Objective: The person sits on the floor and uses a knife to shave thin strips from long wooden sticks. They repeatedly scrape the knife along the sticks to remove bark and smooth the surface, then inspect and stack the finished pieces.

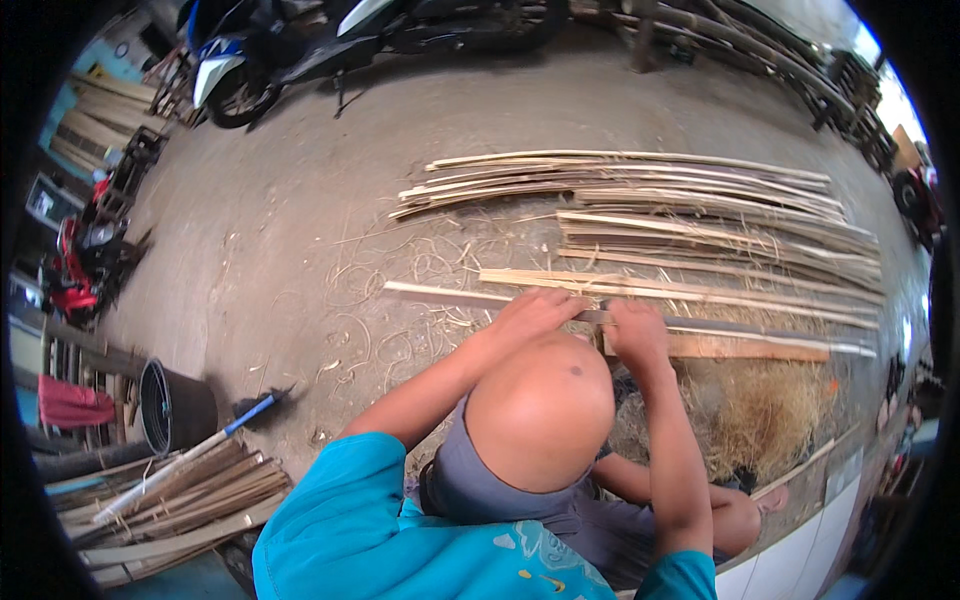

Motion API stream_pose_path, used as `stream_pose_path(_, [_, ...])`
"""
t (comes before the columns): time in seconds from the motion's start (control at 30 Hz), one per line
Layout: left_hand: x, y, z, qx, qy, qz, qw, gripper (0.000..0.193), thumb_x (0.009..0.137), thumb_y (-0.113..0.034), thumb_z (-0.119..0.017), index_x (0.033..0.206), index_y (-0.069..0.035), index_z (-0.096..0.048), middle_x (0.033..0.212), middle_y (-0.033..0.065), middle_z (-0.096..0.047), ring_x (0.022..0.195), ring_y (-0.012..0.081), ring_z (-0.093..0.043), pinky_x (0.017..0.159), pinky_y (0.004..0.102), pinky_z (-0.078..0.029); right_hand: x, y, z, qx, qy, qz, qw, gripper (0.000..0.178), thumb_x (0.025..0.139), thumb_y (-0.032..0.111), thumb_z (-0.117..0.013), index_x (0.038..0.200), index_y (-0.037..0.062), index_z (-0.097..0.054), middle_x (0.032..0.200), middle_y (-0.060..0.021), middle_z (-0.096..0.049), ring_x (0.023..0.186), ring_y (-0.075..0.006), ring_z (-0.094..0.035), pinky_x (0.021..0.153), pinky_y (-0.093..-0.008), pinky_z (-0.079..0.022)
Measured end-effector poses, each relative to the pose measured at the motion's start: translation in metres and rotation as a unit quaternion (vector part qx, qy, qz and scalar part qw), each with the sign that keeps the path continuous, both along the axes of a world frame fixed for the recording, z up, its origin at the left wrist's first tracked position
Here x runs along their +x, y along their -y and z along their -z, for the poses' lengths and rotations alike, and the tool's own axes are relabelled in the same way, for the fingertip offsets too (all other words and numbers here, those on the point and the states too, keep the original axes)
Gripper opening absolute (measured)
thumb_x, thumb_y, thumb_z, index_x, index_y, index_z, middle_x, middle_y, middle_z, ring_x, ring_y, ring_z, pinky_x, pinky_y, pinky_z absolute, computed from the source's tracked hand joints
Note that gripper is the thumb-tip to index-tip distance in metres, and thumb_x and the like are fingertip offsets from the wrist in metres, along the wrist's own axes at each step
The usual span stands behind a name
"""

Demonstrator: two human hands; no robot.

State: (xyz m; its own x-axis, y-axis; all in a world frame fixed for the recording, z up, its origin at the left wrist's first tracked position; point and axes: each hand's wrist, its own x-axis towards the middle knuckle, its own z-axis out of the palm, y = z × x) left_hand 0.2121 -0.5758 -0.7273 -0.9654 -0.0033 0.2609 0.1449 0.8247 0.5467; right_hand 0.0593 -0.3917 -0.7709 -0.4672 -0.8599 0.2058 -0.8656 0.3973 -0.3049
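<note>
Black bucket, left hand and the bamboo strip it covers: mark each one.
Black bucket (195,402), head view: outer wall.
Left hand (540,311), head view: back of hand.
Bamboo strip (442,295), head view: bare left part.

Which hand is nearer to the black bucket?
Left. The left hand is to the right of the bucket, apart from it; the right hand is farther right, beyond the left hand.
</note>
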Motion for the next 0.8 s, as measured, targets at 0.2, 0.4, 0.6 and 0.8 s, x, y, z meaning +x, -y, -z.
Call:
stream_pose_path(0.2, [0.093, 0.098, -0.037, 0.059, -0.129, -0.470, 0.871, 0.046, 0.100, -0.041, -0.054, 0.124, -0.003, -0.063, 0.118, 0.0159, -0.067, 0.105, 0.0307, -0.061, 0.095, 0.0442, -0.046, -0.014, -0.015, -0.005, 0.003, -0.020, 0.044, 0.999, 0.019, 0.080, 0.023, -0.065, 0.093, 0.0096, -0.062, 0.088, -0.0138, -0.066, 0.088, -0.0353, -0.063, 0.081, -0.0486, -0.045])
stream_pose_path(0.4, [0.097, 0.127, -0.029, 0.425, 0.081, -0.355, 0.829, 0.066, 0.103, -0.054, -0.039, 0.120, 0.003, -0.065, 0.109, 0.0189, -0.070, 0.102, 0.0267, -0.065, 0.091, 0.0404, -0.049, 0.003, -0.012, 0.015, -0.029, -0.059, 0.064, 0.996, 0.026, 0.090, 0.034, -0.065, 0.078, 0.0113, -0.061, 0.081, -0.0115, -0.068, 0.079, -0.0306, -0.065, 0.075, -0.0428, -0.047])
stream_pose_path(0.6, [0.050, 0.063, -0.006, -0.065, 0.180, -0.123, 0.974, 0.044, 0.102, -0.036, -0.054, 0.122, 0.002, -0.064, 0.101, 0.0179, -0.071, 0.095, 0.0243, -0.065, 0.085, 0.0365, -0.050, 0.008, -0.033, 0.032, -0.028, -0.049, 0.058, 0.997, 0.022, 0.081, 0.030, -0.073, 0.081, 0.0132, -0.059, 0.077, -0.0062, -0.066, 0.080, -0.0273, -0.065, 0.083, -0.0385, -0.045])
stream_pose_path(0.8, [0.069, 0.056, 0.063, -0.020, 0.296, -0.110, 0.949, 0.042, 0.101, -0.035, -0.056, 0.120, 0.002, -0.064, 0.099, 0.0160, -0.070, 0.092, 0.0233, -0.065, 0.084, 0.0361, -0.050, 0.009, -0.059, -0.011, -0.137, -0.052, 0.119, 0.982, 0.071, 0.076, 0.061, -0.073, 0.123, 0.0107, -0.058, 0.119, -0.0137, -0.052, 0.118, -0.0316, -0.045, 0.104, -0.0492, -0.031])
